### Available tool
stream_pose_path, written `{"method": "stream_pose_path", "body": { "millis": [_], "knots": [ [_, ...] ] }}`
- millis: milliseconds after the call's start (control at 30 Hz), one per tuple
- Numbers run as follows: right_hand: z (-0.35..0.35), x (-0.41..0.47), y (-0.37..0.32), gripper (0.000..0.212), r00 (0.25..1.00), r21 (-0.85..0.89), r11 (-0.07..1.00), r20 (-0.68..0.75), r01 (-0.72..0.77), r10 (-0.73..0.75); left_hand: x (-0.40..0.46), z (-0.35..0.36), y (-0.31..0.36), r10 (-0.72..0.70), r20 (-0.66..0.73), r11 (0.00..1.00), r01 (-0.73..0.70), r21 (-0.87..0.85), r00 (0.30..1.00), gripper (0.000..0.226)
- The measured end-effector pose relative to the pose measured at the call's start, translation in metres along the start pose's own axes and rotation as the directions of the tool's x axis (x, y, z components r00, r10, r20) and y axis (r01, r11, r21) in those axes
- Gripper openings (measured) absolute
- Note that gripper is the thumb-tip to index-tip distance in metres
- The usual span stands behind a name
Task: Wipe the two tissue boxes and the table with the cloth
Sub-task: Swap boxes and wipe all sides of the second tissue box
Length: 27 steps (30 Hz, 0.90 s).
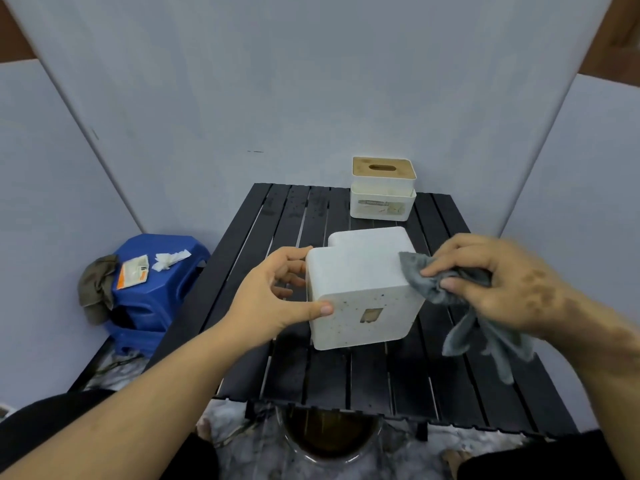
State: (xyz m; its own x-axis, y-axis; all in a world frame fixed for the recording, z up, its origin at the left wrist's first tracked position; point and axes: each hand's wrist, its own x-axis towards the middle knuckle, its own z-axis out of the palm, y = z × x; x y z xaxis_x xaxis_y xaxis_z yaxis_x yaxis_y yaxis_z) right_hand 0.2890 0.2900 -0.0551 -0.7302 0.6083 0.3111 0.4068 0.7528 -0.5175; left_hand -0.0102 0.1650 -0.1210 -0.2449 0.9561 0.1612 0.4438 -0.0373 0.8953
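Observation:
A white tissue box (360,282) stands tipped on the black slatted table (346,379), its speckled face with a small square hole turned toward me. My left hand (277,292) grips its left side, thumb on the near face. My right hand (498,282) holds a grey cloth (426,282) bunched in its fingers, and the cloth touches the box's right edge while its tail hangs down. A second white tissue box (382,195) with a wooden slotted lid stands at the table's far right.
Grey panels wall in the table on three sides. A blue plastic stool (152,292) at the left carries a packet, crumpled tissue and a dark rag. A round dark bucket (325,434) sits on the floor under the table's near edge.

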Motion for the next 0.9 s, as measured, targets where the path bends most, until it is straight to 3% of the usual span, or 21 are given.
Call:
{"method": "stream_pose_path", "body": {
  "millis": [133, 267, 333, 533, 700, 833, 900],
  "knots": [
    [0.005, -0.008, 0.004, 0.034, 0.998, 0.055, 0.998, -0.047, -0.043, 0.045, 0.000, -0.004, 0.005, -0.012, 0.054, 0.997, 0.007, 0.081, 0.998, 0.077],
    [-0.012, -0.005, 0.015, 0.031, 0.987, 0.074, 0.986, -0.055, -0.147, 0.151, 0.005, -0.009, 0.032, -0.015, 0.077, 0.939, -0.013, 0.342, 0.997, 0.109],
    [-0.021, -0.008, 0.021, 0.027, 0.972, 0.075, 0.973, -0.066, -0.220, 0.225, 0.012, -0.007, 0.056, 0.020, 0.119, 0.900, -0.069, 0.431, 0.993, 0.112],
    [-0.039, -0.008, 0.043, 0.027, 0.938, 0.104, 0.941, -0.103, -0.321, 0.331, 0.045, 0.042, 0.111, 0.018, 0.422, 0.601, -0.347, 0.720, 0.907, 0.102],
    [-0.040, -0.011, 0.051, 0.024, 0.941, 0.099, 0.941, -0.070, -0.324, 0.331, 0.076, 0.077, 0.118, -0.032, 0.470, 0.426, -0.413, 0.805, 0.882, 0.093],
    [-0.037, -0.014, 0.055, 0.025, 0.941, 0.122, 0.935, -0.020, -0.333, 0.338, 0.088, 0.085, 0.122, -0.047, 0.457, 0.408, -0.401, 0.820, 0.888, 0.090],
    [-0.037, -0.015, 0.057, 0.024, 0.943, 0.132, 0.935, -0.012, -0.328, 0.332, 0.089, 0.083, 0.128, -0.067, 0.447, 0.450, -0.373, 0.811, 0.892, 0.093]
  ]
}}
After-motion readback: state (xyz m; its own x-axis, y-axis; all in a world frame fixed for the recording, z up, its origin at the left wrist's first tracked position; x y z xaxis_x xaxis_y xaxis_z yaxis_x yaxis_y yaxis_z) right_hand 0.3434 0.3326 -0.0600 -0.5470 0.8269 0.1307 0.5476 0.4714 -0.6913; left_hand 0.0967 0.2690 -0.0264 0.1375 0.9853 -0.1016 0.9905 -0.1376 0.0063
